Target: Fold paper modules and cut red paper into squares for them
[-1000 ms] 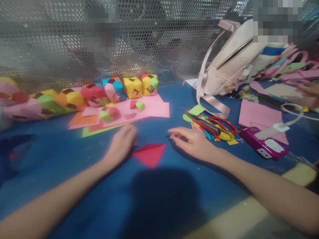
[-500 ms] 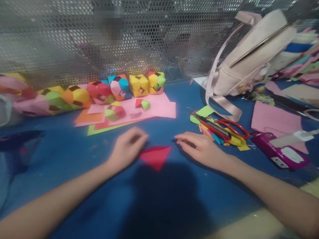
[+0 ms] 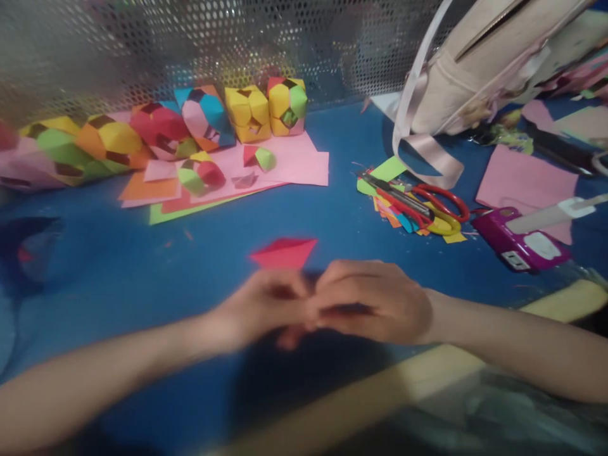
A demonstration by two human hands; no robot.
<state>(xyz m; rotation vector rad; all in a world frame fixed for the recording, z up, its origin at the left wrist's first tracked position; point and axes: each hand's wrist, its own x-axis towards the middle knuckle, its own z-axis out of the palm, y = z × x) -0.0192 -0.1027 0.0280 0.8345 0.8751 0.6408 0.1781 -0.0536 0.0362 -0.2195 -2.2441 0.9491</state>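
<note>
From my seat, the red paper [image 3: 285, 253] lies on the blue table [image 3: 199, 278] just beyond the left hand [image 3: 270, 304], folded to points at its two far ends. I judge it very light and fairly crisp – easy to slide, quick to crease or crush under a hard pinch. I'd take it by one of those side points, between thumb and forefinger, and keep pressure off the fold along its top edge.

The fingertips of the left hand and the right hand [image 3: 375, 301] meet nearer to me than the paper, bunched together; whether anything is pinched between them I cannot tell. A reddish blur shows just below that meeting place, and I can't say if it is a finger or a scrap.

The near edge of the paper disappears behind the left knuckles, so I can't make out whether they touch. Farther off, beyond the left hand, the row of paper balls [image 3: 159, 126] is cut by the frame – as is the top of the bag [image 3: 441, 95] beyond the right hand.
</note>
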